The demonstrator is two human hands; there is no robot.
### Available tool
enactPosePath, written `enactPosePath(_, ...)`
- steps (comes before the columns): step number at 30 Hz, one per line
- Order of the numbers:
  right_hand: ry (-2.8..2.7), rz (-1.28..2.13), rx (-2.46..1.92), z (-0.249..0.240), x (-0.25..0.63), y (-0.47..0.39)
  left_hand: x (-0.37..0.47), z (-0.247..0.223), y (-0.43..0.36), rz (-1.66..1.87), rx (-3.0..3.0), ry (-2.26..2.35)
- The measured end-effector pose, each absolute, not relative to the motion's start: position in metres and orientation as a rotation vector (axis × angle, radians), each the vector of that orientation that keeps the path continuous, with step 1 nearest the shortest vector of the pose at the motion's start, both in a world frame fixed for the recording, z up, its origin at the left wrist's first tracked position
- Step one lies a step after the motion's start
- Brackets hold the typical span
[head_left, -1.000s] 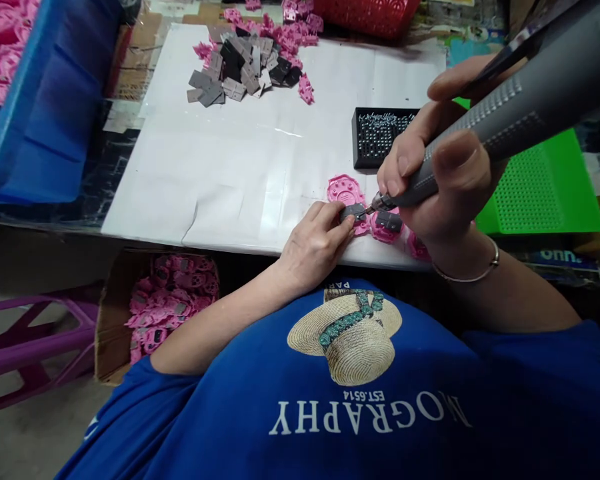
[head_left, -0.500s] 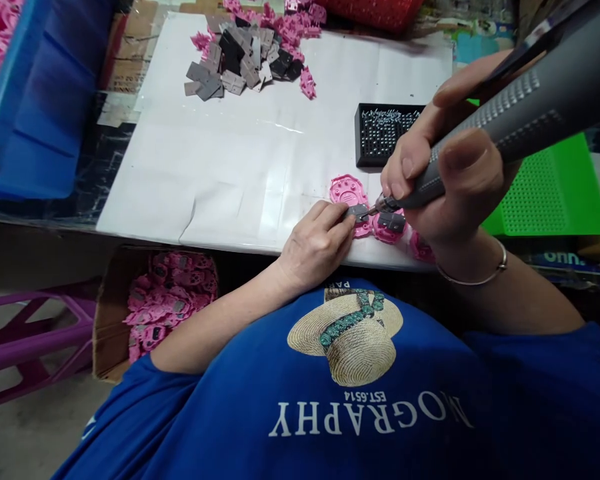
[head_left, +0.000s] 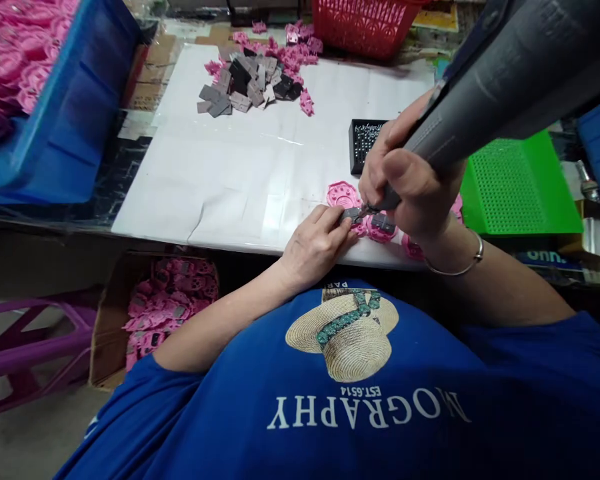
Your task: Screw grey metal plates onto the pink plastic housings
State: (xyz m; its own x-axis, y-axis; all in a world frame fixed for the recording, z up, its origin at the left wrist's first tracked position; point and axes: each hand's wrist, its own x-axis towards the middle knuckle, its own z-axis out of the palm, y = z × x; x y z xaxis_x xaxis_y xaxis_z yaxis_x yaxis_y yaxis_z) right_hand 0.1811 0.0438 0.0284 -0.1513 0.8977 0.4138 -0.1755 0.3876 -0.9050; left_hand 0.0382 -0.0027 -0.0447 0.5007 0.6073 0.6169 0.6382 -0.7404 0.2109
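Note:
My right hand (head_left: 413,177) is wrapped round a dark grey power screwdriver (head_left: 475,100), its tip slanting down onto a small grey plate (head_left: 351,214). That plate lies on a pink plastic part (head_left: 343,193) near the table's front edge. Fingertips of my left hand (head_left: 317,243) press on the plate's left end. Just to the right sits another pink part (head_left: 380,233) with a dark plate (head_left: 383,223) on it. Further pink pieces are partly hidden below and behind my right hand. A black tray of screws (head_left: 361,143) stands behind, partly covered by that hand.
Grey plates (head_left: 240,83) and pink pieces (head_left: 306,102) are piled at the back. A blue bin (head_left: 65,127) stands left, a red basket (head_left: 365,27) at the back, a green basket (head_left: 525,187) right. A box of pink parts (head_left: 105,333) sits below the table edge.
The camera view has shifted, showing more of the bins and the red basket. My right hand and the screwdriver have come slightly left and steeper. My left hand stays at the plate.

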Motion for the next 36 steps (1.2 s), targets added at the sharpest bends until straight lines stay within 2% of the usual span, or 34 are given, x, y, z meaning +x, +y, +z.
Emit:
enactPosePath(8,-1.418,0.975,-0.494,0.020,0.183,0.047,0.037,-0.043,0.000,-1.096,-2.715,-1.097)
enactPosePath(16,-1.840,0.790,-0.458,0.022,0.185,0.052,0.039,-0.053,0.006,-1.105,-2.643,-0.997)
enactPosePath(20,-1.888,0.935,-0.521,0.022,0.184,0.054,0.038,-0.055,0.006,-1.108,-2.637,-1.025)
enactPosePath(25,-1.438,1.157,-0.414,0.027,0.184,0.057,0.036,-0.050,0.005,-1.099,-2.718,-1.065)
enactPosePath(36,-1.271,0.667,-0.446,0.056,0.242,0.076,0.028,-0.051,0.009,-1.370,-2.854,-1.163)
